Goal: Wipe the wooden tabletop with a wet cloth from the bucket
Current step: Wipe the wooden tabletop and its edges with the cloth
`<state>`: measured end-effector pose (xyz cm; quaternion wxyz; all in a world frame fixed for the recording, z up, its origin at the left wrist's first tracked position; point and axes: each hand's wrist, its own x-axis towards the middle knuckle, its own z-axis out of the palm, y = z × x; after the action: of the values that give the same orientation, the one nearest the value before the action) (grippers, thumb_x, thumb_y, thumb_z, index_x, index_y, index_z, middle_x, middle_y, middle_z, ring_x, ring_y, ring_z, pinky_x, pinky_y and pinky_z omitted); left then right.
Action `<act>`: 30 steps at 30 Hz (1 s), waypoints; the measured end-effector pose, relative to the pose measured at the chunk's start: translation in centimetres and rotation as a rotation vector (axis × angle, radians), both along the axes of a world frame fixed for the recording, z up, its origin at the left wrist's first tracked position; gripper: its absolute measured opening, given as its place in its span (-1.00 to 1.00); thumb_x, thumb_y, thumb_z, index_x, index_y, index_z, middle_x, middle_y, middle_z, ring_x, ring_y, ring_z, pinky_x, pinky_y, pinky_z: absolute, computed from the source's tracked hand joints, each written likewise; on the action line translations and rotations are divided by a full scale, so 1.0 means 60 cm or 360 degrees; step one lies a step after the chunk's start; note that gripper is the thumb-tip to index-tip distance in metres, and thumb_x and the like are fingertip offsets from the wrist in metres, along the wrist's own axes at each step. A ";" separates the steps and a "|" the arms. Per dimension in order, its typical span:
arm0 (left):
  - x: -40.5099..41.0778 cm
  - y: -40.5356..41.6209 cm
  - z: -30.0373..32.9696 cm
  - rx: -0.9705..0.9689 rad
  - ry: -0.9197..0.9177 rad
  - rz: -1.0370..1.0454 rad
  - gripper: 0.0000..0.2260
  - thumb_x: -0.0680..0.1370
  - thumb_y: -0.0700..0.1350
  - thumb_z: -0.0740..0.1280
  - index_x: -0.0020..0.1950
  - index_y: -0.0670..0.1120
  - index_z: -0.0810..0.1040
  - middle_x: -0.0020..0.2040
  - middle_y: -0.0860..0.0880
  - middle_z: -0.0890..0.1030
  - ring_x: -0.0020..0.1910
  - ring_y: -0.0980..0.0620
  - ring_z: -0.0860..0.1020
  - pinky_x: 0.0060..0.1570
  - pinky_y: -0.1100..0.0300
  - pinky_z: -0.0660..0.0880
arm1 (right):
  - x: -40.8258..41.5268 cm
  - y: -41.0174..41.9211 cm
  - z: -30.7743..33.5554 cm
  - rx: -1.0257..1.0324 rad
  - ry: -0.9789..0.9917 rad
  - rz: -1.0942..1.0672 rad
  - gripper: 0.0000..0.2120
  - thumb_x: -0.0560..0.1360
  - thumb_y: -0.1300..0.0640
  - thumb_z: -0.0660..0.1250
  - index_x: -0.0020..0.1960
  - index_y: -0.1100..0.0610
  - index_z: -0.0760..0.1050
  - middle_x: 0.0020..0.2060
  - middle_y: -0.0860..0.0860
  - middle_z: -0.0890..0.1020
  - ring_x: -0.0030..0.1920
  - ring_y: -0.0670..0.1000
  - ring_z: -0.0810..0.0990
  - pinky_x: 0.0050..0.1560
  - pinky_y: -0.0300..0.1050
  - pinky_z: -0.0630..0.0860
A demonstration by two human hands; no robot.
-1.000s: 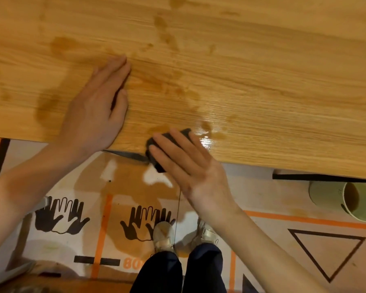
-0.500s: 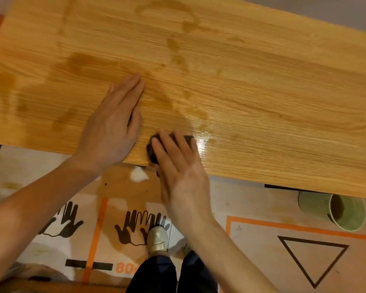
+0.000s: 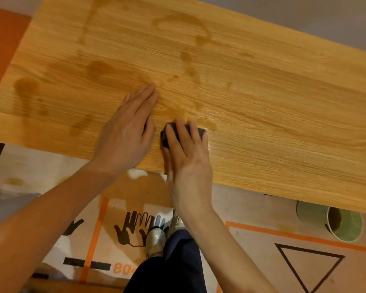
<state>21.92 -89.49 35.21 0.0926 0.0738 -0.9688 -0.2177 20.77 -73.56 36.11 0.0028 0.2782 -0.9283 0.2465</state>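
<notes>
1. Tabletop (image 3: 262, 98) is pale orange-yellow wood with fine straight grain, a long flat plank shape. Its far right end runs out of the picture.
2. Cloth (image 3: 200, 132) is a small dark wad, almost black, sitting on the tabletop close to its near edge. Only its rounded left lump and a bit of its right end stick out; the rest is under fingers, so I can't tell its weave or full shape.
3. Right hand (image 3: 188, 159) lies palm-down on the cloth, fingers straight and close together, pressing it flat onto the wood rather than curling round it. The wrist hangs off the tabletop's near edge.
4. Left hand (image 3: 129, 130) is flat on the bare wood just left of the cloth, fingers straight and nearly touching each other, holding nothing. The thumb is tucked at the side toward the cloth, partly hidden.
5. Wet marks (image 3: 28, 89) show as darker amber smears and blotches over the tabletop's left and middle; a glossy shine sits right beside the cloth.
6. Bucket (image 3: 338, 223) is a pale green cylinder below the tabletop's near edge on the right, its top cut off by the plank. The inside looks dark; can't tell what's in it.
7. Floor mat (image 3: 251, 261) under the tabletop has orange lines, black handprint shapes and a triangle outline. A shoe (image 3: 155, 240) and dark trouser legs are blurry.
</notes>
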 end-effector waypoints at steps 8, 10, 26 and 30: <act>0.004 0.005 0.001 0.0030 -0.0061 0.0014 -0.54 0.70 -0.11 0.05 0.61 -0.16 0.22 0.63 -0.04 0.19 0.62 0.06 0.12 0.61 0.06 0.04 | -0.103 0.277 0.031 0.0153 -0.0178 -0.0416 -0.56 0.64 0.07 0.06 0.47 0.17 0.30 0.50 0.08 0.26 0.54 0.10 0.13 0.51 0.19 0.06; 0.001 0.004 0.003 0.0057 -0.0058 0.0035 -0.54 0.69 -0.13 0.07 0.60 -0.17 0.23 0.62 -0.06 0.20 0.61 0.03 0.15 0.61 0.05 0.04 | -0.098 0.235 0.028 0.0124 -0.0167 -0.0584 -0.56 0.63 0.08 0.07 0.47 0.19 0.31 0.50 0.09 0.26 0.54 0.10 0.10 0.51 0.19 0.02; -0.006 0.006 0.005 0.0069 -0.0011 0.0067 -0.54 0.64 -0.20 0.13 0.55 -0.20 0.32 0.59 -0.09 0.29 0.59 0.01 0.23 0.60 0.02 0.11 | -0.064 0.044 -0.008 -0.0037 -0.0081 0.0364 -0.53 0.55 0.26 0.27 0.45 0.08 0.36 0.47 0.04 0.32 0.54 0.11 0.09 0.53 0.14 0.03; -0.006 0.003 0.006 0.0189 -0.0079 0.0073 -0.55 0.66 -0.15 0.12 0.55 -0.20 0.32 0.59 -0.08 0.28 0.61 0.04 0.19 0.61 0.09 0.03 | -0.195 -0.029 -0.001 0.0017 -0.0032 0.0148 -0.46 0.49 0.30 0.38 0.43 0.04 0.38 0.45 0.08 0.37 0.51 0.17 0.18 0.53 0.12 0.02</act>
<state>21.55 -89.32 35.58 0.0692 0.1068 -0.9543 -0.2705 9.08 -75.30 36.08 -0.0195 0.3187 -0.9157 0.2442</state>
